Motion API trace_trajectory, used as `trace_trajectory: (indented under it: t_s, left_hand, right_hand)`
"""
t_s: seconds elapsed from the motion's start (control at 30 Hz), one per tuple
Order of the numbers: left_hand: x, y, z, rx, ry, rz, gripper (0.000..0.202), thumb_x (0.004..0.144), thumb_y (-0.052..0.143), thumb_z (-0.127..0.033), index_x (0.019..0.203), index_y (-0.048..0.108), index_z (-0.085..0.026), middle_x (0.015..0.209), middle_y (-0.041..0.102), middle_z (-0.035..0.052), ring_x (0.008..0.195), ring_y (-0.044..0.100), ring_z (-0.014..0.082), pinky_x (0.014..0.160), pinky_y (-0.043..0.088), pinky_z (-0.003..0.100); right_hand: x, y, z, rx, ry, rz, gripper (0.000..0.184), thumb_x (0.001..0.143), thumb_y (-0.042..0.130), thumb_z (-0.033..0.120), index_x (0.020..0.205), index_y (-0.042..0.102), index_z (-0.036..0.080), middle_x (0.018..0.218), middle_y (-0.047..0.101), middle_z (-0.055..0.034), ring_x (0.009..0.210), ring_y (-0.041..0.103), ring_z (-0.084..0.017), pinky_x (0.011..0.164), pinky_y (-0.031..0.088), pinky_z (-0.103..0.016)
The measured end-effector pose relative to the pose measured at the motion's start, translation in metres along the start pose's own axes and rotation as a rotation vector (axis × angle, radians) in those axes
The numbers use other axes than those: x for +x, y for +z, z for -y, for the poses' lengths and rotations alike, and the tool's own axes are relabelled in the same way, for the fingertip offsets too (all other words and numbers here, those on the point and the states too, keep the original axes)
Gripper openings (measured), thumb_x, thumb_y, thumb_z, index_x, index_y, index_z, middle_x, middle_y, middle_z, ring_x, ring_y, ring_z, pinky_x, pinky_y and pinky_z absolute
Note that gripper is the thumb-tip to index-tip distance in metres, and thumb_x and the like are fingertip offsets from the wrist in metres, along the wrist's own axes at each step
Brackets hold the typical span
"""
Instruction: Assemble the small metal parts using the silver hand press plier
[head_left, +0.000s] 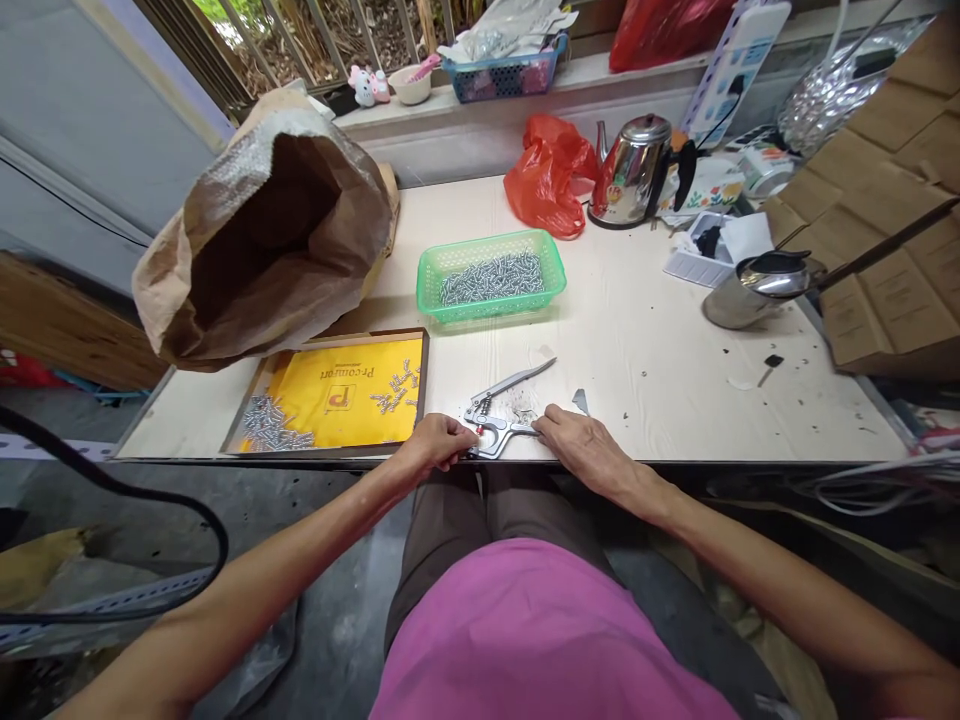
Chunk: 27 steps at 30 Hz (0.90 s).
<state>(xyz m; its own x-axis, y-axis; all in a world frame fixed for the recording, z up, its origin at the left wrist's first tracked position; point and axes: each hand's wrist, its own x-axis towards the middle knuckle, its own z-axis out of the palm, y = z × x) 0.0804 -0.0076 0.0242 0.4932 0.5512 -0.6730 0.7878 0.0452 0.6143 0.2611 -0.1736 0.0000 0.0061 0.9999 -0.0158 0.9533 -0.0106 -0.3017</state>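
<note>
A silver spring-loaded hand plier [504,434] lies near the table's front edge, its two handles spread apart and a small red part at its jaw. My left hand [441,441] is closed in a pinch at the jaw end; whatever sits between its fingertips is too small to make out. The fingers of my right hand [581,440] are closed over the end of the lower handle. Left of the plier is a shallow tray [424,370] with a yellow sheet [330,400], a pile of small metal pins [271,425] and several scattered metal pieces [396,388].
Beyond the plier stands a green basket [429,290] full of small metal pins. A large open paper sack [352,230] leans over the tray. Further back are a red plastic bag [551,175] and a steel kettle [637,175]. A metal pitcher [742,298] and cartons [885,240] stand right.
</note>
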Motion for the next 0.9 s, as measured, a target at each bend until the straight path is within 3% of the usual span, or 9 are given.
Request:
trace_trajectory:
  t_s: [0.1, 0.2, 0.33, 0.43, 0.57, 0.8, 0.9]
  left_hand:
    - [0.0, -0.001, 0.0, -0.033, -0.058, 0.013, 0.032, 0.066, 0.071, -0.041, 0.059, 0.055, -0.015, 0.039, 0.043, -0.0069, 0.034, 0.034, 0.0043, 0.038, 0.026, 0.019]
    - [-0.001, -0.002, 0.0, -0.034, -0.085, 0.023, 0.033, 0.064, 0.072, -0.042, 0.06, 0.055, -0.015, 0.039, 0.044, -0.0069, 0.034, 0.036, 0.0044, 0.039, 0.026, 0.018]
    - [-0.001, -0.001, -0.001, -0.022, -0.094, 0.018, 0.032, 0.065, 0.072, -0.041, 0.06, 0.055, -0.015, 0.038, 0.045, -0.0068, 0.034, 0.038, 0.0054, 0.038, 0.027, 0.018]
    - [-0.001, -0.001, -0.001, -0.031, -0.084, 0.01, 0.031, 0.066, 0.071, -0.04, 0.06, 0.055, -0.015, 0.039, 0.045, -0.0064, 0.035, 0.04, 0.006, 0.038, 0.027, 0.018]
    - [-0.002, 0.0, -0.002, -0.032, -0.075, 0.004, 0.033, 0.065, 0.072, -0.042, 0.059, 0.055, -0.015, 0.039, 0.045, -0.0063, 0.035, 0.039, 0.0058, 0.038, 0.028, 0.018]
    - [-0.007, 0.002, 0.004, 0.078, -0.058, -0.036, 0.03, 0.078, 0.062, -0.041, 0.066, 0.058, -0.015, 0.043, 0.045, -0.0049, 0.039, 0.041, 0.0088, 0.043, 0.035, 0.022]
    - [-0.014, 0.004, 0.004, 0.332, 0.169, -0.205, 0.031, 0.084, 0.056, -0.041, 0.07, 0.063, -0.014, 0.062, 0.059, 0.002, 0.058, 0.055, 0.0142, 0.057, 0.043, 0.025]
  right_hand:
    - [0.003, -0.009, 0.0, -0.001, 0.021, 0.061, 0.016, 0.094, 0.041, 0.017, 0.094, 0.057, 0.017, 0.095, 0.057, -0.0069, 0.081, 0.053, -0.016, 0.068, 0.039, -0.028]
    - [0.013, -0.024, -0.004, -0.004, 0.015, 0.053, 0.023, 0.091, 0.052, 0.033, 0.107, 0.059, 0.018, 0.109, 0.058, -0.0115, 0.096, 0.054, -0.022, 0.077, 0.043, -0.033]
    - [0.035, -0.034, -0.021, -0.091, -0.001, 0.016, 0.084, 0.07, 0.07, 0.059, 0.138, 0.041, 0.017, 0.142, 0.038, -0.0212, 0.13, 0.033, -0.038, 0.096, 0.036, -0.05]
    - [0.051, -0.034, -0.031, -0.115, -0.048, 0.12, 0.103, 0.06, 0.073, 0.067, 0.14, 0.037, 0.014, 0.141, 0.04, -0.0228, 0.131, 0.032, -0.04, 0.099, 0.032, -0.051]
    - [0.061, -0.034, -0.031, -0.139, -0.052, 0.16, 0.097, 0.06, 0.072, 0.066, 0.135, 0.042, 0.012, 0.128, 0.052, -0.02, 0.115, 0.046, -0.035, 0.093, 0.035, -0.047]
    - [0.048, -0.037, -0.018, -0.151, -0.054, 0.143, 0.069, 0.074, 0.069, 0.049, 0.13, 0.046, 0.015, 0.112, 0.06, -0.0142, 0.103, 0.05, -0.03, 0.086, 0.033, -0.041]
    - [0.041, -0.033, -0.014, -0.106, -0.063, 0.112, 0.059, 0.08, 0.065, 0.039, 0.131, 0.045, 0.016, 0.111, 0.061, -0.0124, 0.102, 0.051, -0.027, 0.086, 0.032, -0.039]
